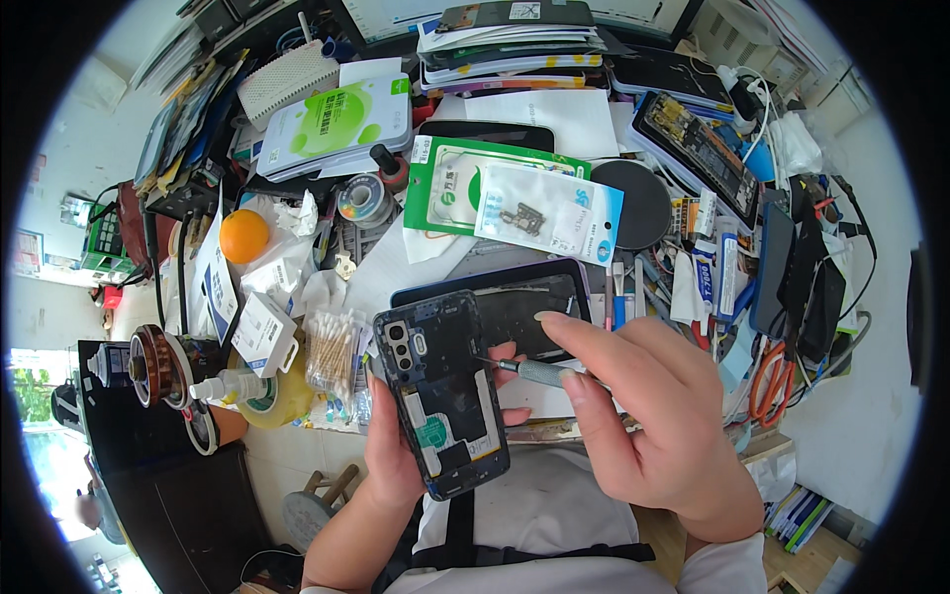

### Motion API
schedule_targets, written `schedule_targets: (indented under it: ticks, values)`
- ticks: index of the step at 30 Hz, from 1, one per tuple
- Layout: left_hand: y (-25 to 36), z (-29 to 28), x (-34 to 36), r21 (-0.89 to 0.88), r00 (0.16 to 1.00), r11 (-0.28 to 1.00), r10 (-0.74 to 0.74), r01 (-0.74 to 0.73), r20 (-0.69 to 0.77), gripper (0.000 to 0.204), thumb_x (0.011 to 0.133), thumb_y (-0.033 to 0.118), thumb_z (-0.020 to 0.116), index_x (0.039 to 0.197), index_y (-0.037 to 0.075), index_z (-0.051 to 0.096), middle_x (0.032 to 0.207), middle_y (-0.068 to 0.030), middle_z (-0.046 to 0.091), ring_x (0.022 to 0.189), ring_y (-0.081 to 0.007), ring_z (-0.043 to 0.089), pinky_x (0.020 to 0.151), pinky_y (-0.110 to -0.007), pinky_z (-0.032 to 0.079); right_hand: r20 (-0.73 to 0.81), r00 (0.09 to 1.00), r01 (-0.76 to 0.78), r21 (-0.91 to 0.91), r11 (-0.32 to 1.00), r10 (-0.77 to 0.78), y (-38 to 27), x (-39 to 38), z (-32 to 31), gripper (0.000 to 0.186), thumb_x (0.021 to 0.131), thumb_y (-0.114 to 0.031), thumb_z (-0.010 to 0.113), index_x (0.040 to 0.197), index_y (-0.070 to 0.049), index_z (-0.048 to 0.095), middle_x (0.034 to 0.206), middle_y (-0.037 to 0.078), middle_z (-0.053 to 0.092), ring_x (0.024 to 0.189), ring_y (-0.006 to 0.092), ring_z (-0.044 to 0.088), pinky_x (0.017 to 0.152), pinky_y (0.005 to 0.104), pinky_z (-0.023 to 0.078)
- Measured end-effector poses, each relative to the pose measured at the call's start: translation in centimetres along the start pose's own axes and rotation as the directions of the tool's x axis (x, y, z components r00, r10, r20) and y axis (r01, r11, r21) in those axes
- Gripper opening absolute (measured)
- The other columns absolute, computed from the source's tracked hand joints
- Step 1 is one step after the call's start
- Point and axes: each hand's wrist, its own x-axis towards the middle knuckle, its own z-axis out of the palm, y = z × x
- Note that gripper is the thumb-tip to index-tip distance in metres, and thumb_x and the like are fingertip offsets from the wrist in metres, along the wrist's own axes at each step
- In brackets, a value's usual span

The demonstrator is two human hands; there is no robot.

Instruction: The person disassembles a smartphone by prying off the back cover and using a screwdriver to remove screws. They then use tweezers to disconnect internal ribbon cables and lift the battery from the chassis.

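My left hand (389, 447) grips a smartphone (457, 381) with its back cover off. It is tilted upright, its camera lenses at the upper left and a pale strip with a green patch lower down. Fingers of that hand curl around the phone's right edge. Between thumb and fingers, my right hand (653, 421) pinches a small screwdriver (539, 372) with a grey knurled handle. The thin tip points left and meets the phone near its right edge; whether it sits in a screw is too small to tell. Just behind lies a dark phone-shaped panel (529, 309).
Bagged small parts (534, 213) lie on a green-framed package (435, 188) beyond the phone. Left stand a solder spool (363, 200), an orange (243, 237) and bagged cotton swabs (333, 348). Right are tubes (725, 272), orange-handled scissors (768, 384) and an opened device (698, 148).
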Motion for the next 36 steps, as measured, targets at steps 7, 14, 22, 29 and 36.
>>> schedule_targets:
  ticks: [7,14,22,29,36]
  values:
    - [0.1,0.3,-0.4,0.073,1.000,0.997,-0.002,0.004,-0.021,0.094,0.100,0.075,0.027,0.161,0.004,0.024,0.155,-0.0242,0.042,0.134,-0.0345,0.053,0.106,-0.055,0.050,0.056,0.997,-0.042,-0.086,0.995,0.047,-0.3,0.0,-0.3,0.039,0.081,0.007,0.067,0.120,0.001,0.072,0.071,0.007,0.060,0.057,0.0193,0.051,0.051,0.0321,0.038]
    - [0.3,0.3,-0.9,0.150,0.999,0.988,-0.032,0.036,-0.028,0.093,0.100,0.074,0.030,0.159,0.001,0.026,0.151,-0.0237,0.046,0.131,-0.0376,0.056,0.104,-0.054,0.052,0.109,0.994,-0.017,-0.042,0.999,0.022,-0.7,0.5,-0.2,0.050,0.080,0.003,0.073,0.130,-0.002,0.069,0.074,0.006,0.060,0.062,0.0224,0.054,0.058,0.0347,0.043]
    - [0.5,0.1,-1.7,0.036,0.998,0.998,-0.058,0.058,-0.016,0.094,0.100,0.073,0.029,0.152,-0.005,0.035,0.139,-0.0266,0.055,0.125,-0.0395,0.059,0.105,-0.054,0.050,0.169,0.986,0.004,-0.080,0.997,0.009,-0.9,0.3,-0.7,0.060,0.078,-0.005,0.077,0.137,-0.003,0.065,0.082,0.007,0.060,0.069,0.0256,0.056,0.062,0.0361,0.045]
    - [0.7,0.5,-1.8,-0.016,0.997,0.998,-0.060,0.059,-0.051,0.097,0.099,0.075,0.029,0.151,-0.006,0.036,0.135,-0.0270,0.058,0.124,-0.0399,0.060,0.105,-0.054,0.051,0.240,0.970,-0.026,-0.083,0.996,0.045,-1.0,0.2,-0.9,0.059,0.078,-0.003,0.076,0.136,-0.003,0.065,0.083,0.008,0.062,0.072,0.0256,0.059,0.063,0.0366,0.048]
    - [0.7,0.8,-1.5,0.060,0.998,0.998,-0.020,0.023,-0.060,0.096,0.099,0.075,0.031,0.156,-0.002,0.030,0.149,-0.0266,0.046,0.127,-0.0381,0.057,0.100,-0.054,0.054,0.204,0.979,0.015,-0.068,0.998,-0.001,-0.9,0.1,-0.7,0.051,0.081,-0.006,0.076,0.131,-0.005,0.069,0.083,0.008,0.065,0.071,0.0257,0.063,0.063,0.0362,0.049]
